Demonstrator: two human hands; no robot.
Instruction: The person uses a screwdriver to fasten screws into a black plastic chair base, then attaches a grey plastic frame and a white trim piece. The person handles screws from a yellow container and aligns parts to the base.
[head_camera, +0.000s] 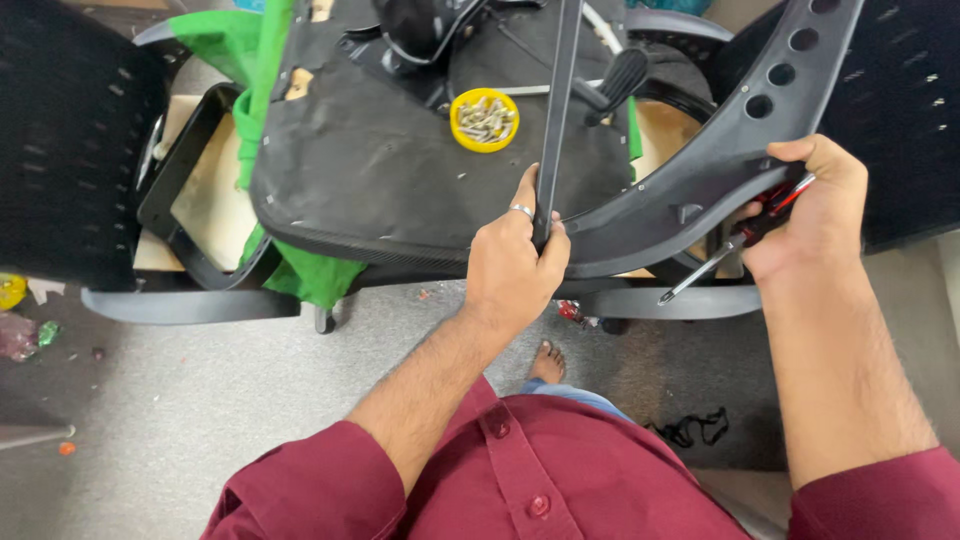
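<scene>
An upturned black office chair seat lies in front of me, underside up. My left hand, with a ring on one finger, grips the lower end of a black armrest bar standing against the seat's near edge. My right hand holds a curved grey plastic armrest frame with round holes, and in the same grasp a red-and-black screwdriver whose shaft points down-left. A yellow lid with several screws rests on the seat's underside.
A black mesh chair back stands at left, another dark panel at right. Green fabric hangs off the seat. Grey carpet has scraps, a black cord and my bare foot.
</scene>
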